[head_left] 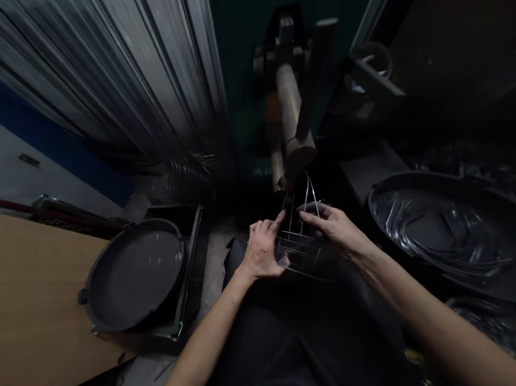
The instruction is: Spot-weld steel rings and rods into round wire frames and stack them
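Observation:
My left hand (261, 251) grips the left side of a small wire frame (299, 250) made of thin metal rods, its index finger stretched up along the edge and its thumb below. My right hand (332, 226) pinches a bent wire (312, 191) between thumb and fingers at the frame's upper right. This wire rises to a narrow bend just under the thick metal cylinder (294, 106) of a machine. A shorter, thinner metal rod (277, 171) sits beside the cylinder. Whether the bent wire is joined to the frame, I cannot tell in the dim light.
To the left, a round dark tray (134, 276) rests on a crate (191, 249) beside a wooden board (33, 306). At right stands a large dark basin (513, 259) with bent wires (395, 219) inside. More wire parts (488, 324) lie below it. Corrugated metal sheeting (144, 54) rises behind.

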Demonstrator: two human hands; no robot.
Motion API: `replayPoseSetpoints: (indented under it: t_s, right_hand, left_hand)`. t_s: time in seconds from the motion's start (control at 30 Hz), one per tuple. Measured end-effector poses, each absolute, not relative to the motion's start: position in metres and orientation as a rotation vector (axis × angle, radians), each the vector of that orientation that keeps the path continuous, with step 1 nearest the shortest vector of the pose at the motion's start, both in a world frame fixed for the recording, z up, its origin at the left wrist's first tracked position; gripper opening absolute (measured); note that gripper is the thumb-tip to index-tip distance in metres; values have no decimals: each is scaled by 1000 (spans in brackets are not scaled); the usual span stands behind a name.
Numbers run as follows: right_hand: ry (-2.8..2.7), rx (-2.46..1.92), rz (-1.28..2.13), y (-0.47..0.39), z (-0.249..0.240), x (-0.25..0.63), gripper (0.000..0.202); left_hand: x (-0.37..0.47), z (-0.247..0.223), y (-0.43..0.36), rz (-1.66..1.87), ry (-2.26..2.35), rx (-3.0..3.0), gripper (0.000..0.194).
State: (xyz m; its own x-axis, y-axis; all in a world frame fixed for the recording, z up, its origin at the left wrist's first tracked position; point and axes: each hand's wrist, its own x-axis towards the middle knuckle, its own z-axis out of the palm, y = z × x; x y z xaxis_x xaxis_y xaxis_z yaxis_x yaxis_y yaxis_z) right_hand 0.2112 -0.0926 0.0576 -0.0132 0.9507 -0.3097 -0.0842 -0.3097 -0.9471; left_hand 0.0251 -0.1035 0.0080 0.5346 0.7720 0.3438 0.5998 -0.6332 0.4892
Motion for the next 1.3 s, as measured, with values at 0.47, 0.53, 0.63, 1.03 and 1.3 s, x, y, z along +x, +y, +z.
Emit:
replayPoseSetpoints:
  t_s: [0.47, 0.53, 0.63, 1.03, 1.3]
  right_hand:
    - [-933, -1254, 1487, -32, 71, 211, 50]
    - [-922, -1246, 1485, -25, 70, 210, 51]
    - [-919, -1234, 1477, -15, 68, 209, 52]
    - [-977, -1210, 1439, -4, 62, 212, 48]
    - [-929, -1173, 1453, 3, 63, 212, 51]
  left_hand:
    - [31, -2, -34, 1368, 979, 2246, 72]
    - [30, -2, -29, 1387, 968, 2236, 71]
    - [31, -1, -21, 1387, 969, 2217, 72]
    - [31, 5, -13, 1406, 946, 2234, 70]
    - [31, 10, -7, 1325, 990, 2195, 75]
